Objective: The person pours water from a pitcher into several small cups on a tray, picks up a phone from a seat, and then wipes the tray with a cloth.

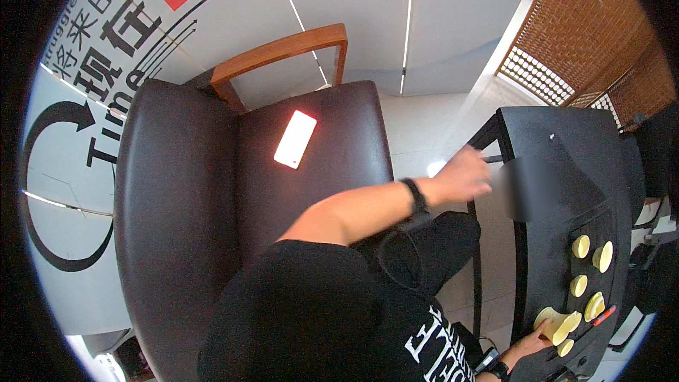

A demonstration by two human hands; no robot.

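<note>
My left hand (467,175), blurred, is held out over the gap between the seat and the black table (541,276). Its fingers are loosely bent and apart, with nothing visible in them. At the table's lower part my right hand (536,340) grips a pale yellow flared pitcher (551,324). Against the pitcher's rim lies a yellow cup (571,321), and a small yellow cup (566,348) stands beside it. Further along are small yellow cups (581,246) (579,286), a larger yellow bowl (603,257) and a yellow lidded-looking vessel (594,306).
An orange-red pen-like object (604,315) lies near the far edge. A small white item (551,137) is on the table, near a blurred grey patch. A brightly lit phone (295,139) rests on the brown leather seat (318,180) with a wooden armrest (281,53). Woven screens (589,26) stand behind.
</note>
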